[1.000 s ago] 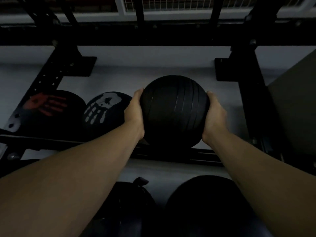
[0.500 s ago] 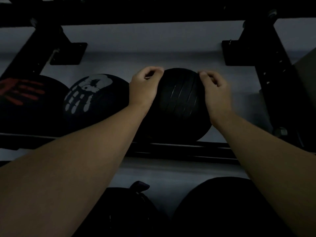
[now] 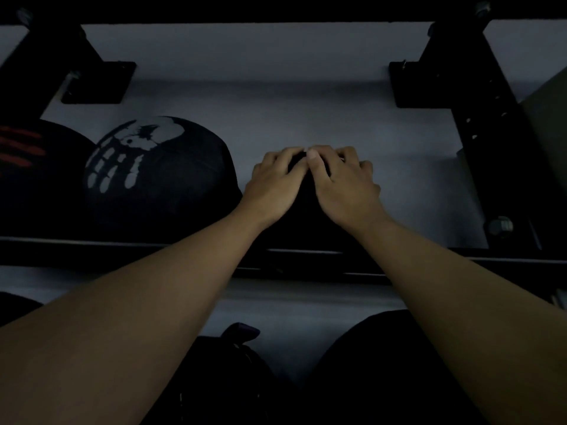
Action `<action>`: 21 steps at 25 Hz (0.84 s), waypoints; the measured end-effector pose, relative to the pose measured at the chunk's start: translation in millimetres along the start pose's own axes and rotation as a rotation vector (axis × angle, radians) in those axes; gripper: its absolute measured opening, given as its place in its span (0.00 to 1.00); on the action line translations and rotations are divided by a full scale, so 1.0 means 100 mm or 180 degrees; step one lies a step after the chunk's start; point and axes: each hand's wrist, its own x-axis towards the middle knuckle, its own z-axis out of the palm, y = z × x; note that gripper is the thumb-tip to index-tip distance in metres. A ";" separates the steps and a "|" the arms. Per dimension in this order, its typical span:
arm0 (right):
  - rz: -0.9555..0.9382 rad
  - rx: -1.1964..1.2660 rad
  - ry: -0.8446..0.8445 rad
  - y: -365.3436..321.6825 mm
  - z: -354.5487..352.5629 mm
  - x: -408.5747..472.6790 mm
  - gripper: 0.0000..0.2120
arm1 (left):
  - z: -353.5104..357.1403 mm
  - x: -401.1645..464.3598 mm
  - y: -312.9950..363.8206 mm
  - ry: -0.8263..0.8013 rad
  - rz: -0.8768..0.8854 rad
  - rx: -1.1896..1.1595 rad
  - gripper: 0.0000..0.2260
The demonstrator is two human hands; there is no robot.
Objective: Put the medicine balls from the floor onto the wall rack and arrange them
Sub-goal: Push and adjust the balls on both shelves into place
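Your left hand (image 3: 273,187) and right hand (image 3: 343,185) lie curled, palms down and thumbs almost touching, over the crown of a black medicine ball (image 3: 303,216) seated on the wall rack (image 3: 92,250). Beyond sit the white-handprint ball (image 3: 159,173) and red-handprint ball (image 3: 27,167). Risk: release it unsettled and the ball may roll off the rail.

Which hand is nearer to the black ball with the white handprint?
Left. The left hand rests just right of the black ball with the white handprint; the right hand lies farther right.
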 end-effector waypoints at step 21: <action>0.0588 -0.0092 -0.1152 0.20 -1.09 -1.15 0.28 | -0.22 -1.46 0.45 -0.1067 -0.0366 0.0796 0.32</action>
